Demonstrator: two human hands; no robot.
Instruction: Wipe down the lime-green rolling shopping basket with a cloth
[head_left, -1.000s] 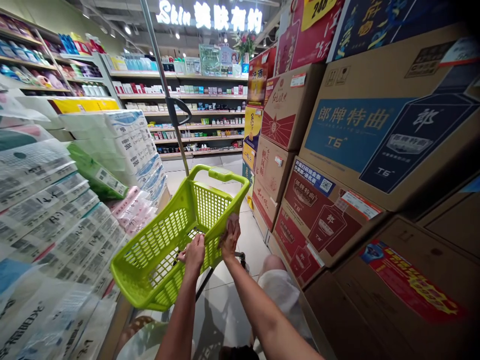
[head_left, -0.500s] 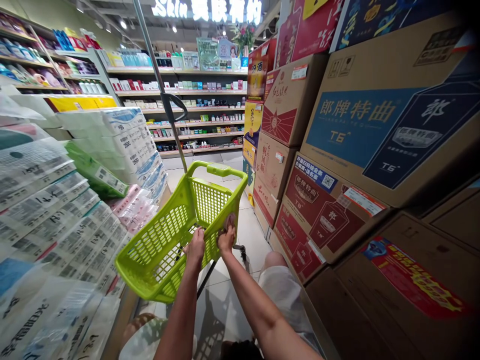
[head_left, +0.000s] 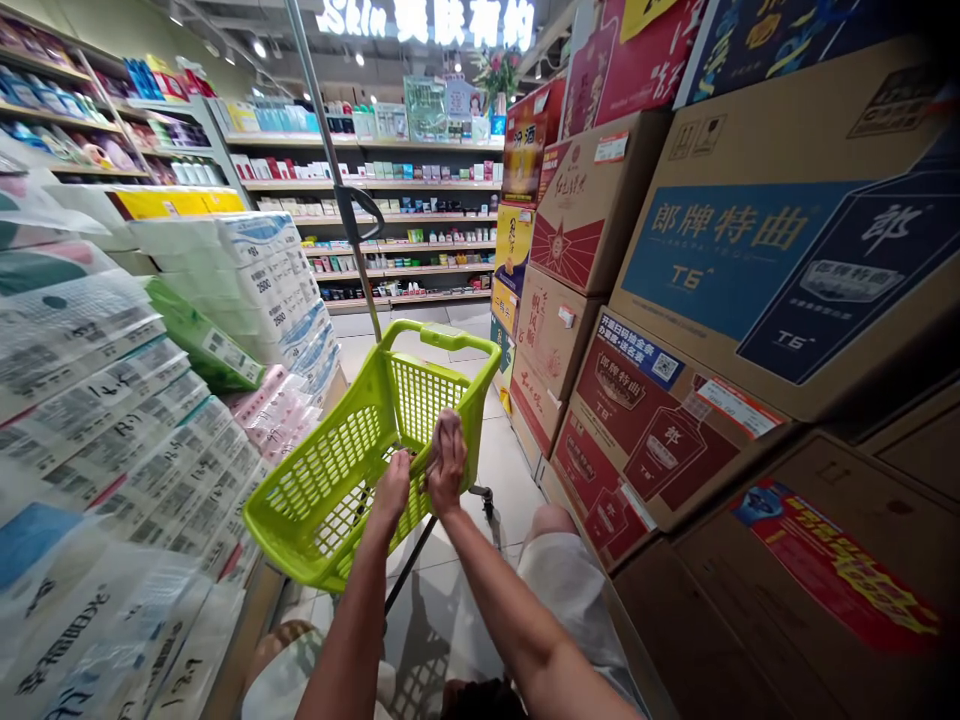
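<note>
A lime-green shopping cart with a perforated plastic basket stands tilted in front of me. My left hand is closed at the basket's near side rim, its fingertips partly hidden behind the edge. Beside it, my right hand presses a crumpled greyish-pink cloth to the outer side of the basket, near the handle end. The cloth shows above and beside the fingers. Nothing lies in the part of the basket that I can see.
Stacked paper packs rise close on the left. Cardboard cartons form a wall on the right. A metal pole with a black grip stands behind the basket. Shelves of small goods line the back. The floor is pale tile.
My right hand has shifted slightly left and up along the basket side, with the cloth now showing above the fingers. My left hand stays at the rim. The view has turned slightly left.
</note>
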